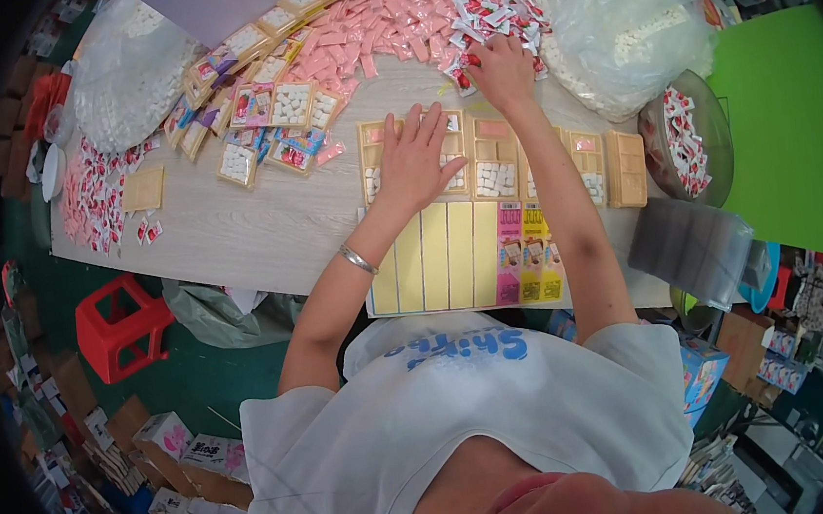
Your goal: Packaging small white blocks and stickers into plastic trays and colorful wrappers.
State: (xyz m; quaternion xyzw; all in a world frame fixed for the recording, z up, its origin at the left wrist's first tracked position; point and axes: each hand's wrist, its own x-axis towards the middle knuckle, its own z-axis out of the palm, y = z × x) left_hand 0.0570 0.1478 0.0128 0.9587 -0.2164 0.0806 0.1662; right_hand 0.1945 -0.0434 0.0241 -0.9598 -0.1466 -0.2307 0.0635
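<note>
From my remote seat, I see the left hand (413, 164) palm down over cream plastic compartment trays (492, 153), fingers nearly straight, apparently gripping nothing. Beyond the trays, the right hand (505, 71) curls its fingers into a heap of small red-and-white sachets (486, 15); I can't tell whether it holds 1. I judge the step as picking sachets for the trays; next calls for a clean pinch. The trays' long axes run away from the torso; the sachets point every way.
</note>
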